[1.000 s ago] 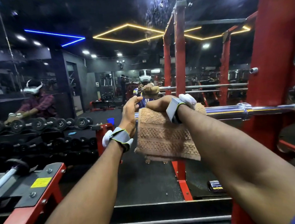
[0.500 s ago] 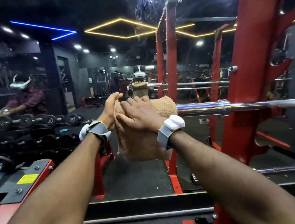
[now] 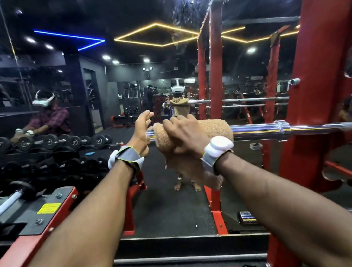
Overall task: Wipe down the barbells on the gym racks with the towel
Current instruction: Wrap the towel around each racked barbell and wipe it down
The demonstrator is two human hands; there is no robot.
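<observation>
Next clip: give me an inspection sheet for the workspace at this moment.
Surface: dark floor.
Job's things: tan towel draped over the chrome barbell, which sits on the red rack.
Clutter: dumbbells racked at left.
Hands: right hand grips the towel on the bar; left hand open at the bar's end, contact unclear.
Cables: nothing seen.
Surroundings: mirror ahead, ceiling light strips.
</observation>
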